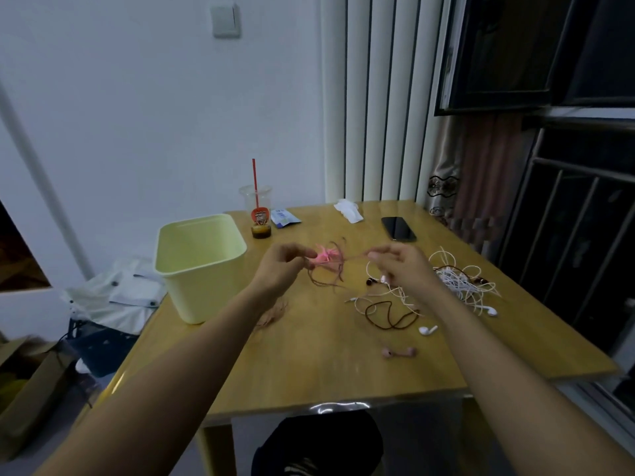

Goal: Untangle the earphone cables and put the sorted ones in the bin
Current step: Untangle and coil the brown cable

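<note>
- The left hand [281,266] pinched the knotted pink cable [326,261], lifted just right of the bin [202,293], probably so its loops hung free.
- The right hand [402,266], farther right of the bin, pinched one strand taut, seemingly to open the knot.
- The white tangle [460,283] lay well right of the bin, unsorted.

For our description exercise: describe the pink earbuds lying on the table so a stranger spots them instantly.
Find the light wooden table and, on its right half, the pile of white earphone cables. Move toward the near edge, past the dark brown cable loop and the loose white earbud. The pair of small pink earbuds lies closest to that edge, pink where its nearest neighbour is white.
</note>
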Demonstrator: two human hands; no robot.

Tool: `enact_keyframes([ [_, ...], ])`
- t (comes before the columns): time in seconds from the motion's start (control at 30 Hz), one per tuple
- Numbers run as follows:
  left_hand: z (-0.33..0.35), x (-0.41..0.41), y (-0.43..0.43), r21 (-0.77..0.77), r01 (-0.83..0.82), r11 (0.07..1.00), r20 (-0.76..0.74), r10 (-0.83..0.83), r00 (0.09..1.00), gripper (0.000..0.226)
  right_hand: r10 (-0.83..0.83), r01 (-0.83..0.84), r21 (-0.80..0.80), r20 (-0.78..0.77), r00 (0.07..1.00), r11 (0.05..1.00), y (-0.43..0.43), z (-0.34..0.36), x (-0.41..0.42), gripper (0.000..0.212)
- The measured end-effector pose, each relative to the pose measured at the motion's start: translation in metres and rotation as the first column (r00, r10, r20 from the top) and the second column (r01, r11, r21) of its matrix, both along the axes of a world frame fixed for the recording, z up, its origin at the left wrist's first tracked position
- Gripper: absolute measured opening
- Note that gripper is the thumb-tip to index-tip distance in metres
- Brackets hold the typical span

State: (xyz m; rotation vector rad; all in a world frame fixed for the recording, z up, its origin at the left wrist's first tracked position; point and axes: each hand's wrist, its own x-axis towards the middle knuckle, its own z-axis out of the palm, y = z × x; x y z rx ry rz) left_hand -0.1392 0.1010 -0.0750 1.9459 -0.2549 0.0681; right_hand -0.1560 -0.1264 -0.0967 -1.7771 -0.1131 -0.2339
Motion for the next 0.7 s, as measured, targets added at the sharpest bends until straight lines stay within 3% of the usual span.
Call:
enact_keyframes([
  [0.07, -0.01, 0.008, 0.006, 0.077, -0.017, 0.997, 0.017, 0.016, 1.0, 0.02, -0.055, 0.054, 0.094, 0.011, 0.998, 0.994, -0.007, -0.004, 0.003, 0.009],
  [0.17, -0.024, 0.019, 0.011, 0.268, -0.04, 0.963, 0.077, 0.02, 0.997, 0.01, -0.131, 0.13, -0.028, -0.025, 0.991, 0.991, -0.013, -0.02, 0.008, 0.006],
  [0.23, -0.03, 0.02, 0.01, 0.319, -0.053, 0.946, 0.073, 0.031, 0.997, 0.015, -0.25, 0.249, -0.029, -0.034, 0.968, 0.968, -0.021, -0.03, 0.013, 0.008],
  [0.27, -0.032, 0.02, 0.008, 0.319, -0.064, 0.946, 0.064, 0.046, 0.997, 0.018, -0.295, 0.292, -0.064, -0.036, 0.955, 0.954, -0.025, -0.032, 0.016, 0.01],
  [0.33, -0.033, 0.019, 0.003, 0.306, -0.094, 0.947, 0.072, 0.075, 0.995, 0.019, -0.311, 0.275, -0.283, -0.088, 0.946, 0.919, -0.03, -0.035, 0.022, 0.012],
  [0.43, -0.03, 0.018, -0.005, 0.249, -0.089, 0.964, 0.065, 0.075, 0.995, 0.018, -0.276, 0.15, -0.568, -0.143, 0.951, 0.81, -0.027, -0.033, 0.028, 0.014],
  [0.5, -0.029, 0.017, -0.01, 0.243, -0.076, 0.967, 0.059, 0.064, 0.996, 0.017, -0.237, 0.213, -0.513, 0.02, 0.971, 0.831, -0.017, -0.024, 0.027, 0.015],
  [0.57, -0.029, 0.017, -0.014, 0.232, -0.047, 0.972, 0.035, 0.04, 0.999, 0.015, -0.145, 0.185, -0.339, 0.138, 0.98, 0.922, 0.0, -0.01, 0.02, 0.023],
  [0.63, -0.029, 0.016, -0.018, 0.196, -0.001, 0.981, -0.005, 0.002, 1.0, 0.015, 0.033, 0.005, -0.317, 0.112, 0.993, 0.948, 0.017, 0.0, 0.012, 0.026],
  [0.7, -0.029, 0.017, -0.019, 0.136, 0.028, 0.99, -0.034, -0.024, 0.999, 0.019, 0.204, -0.186, -0.404, 0.001, 0.979, 0.896, 0.027, -0.005, 0.012, 0.025],
])
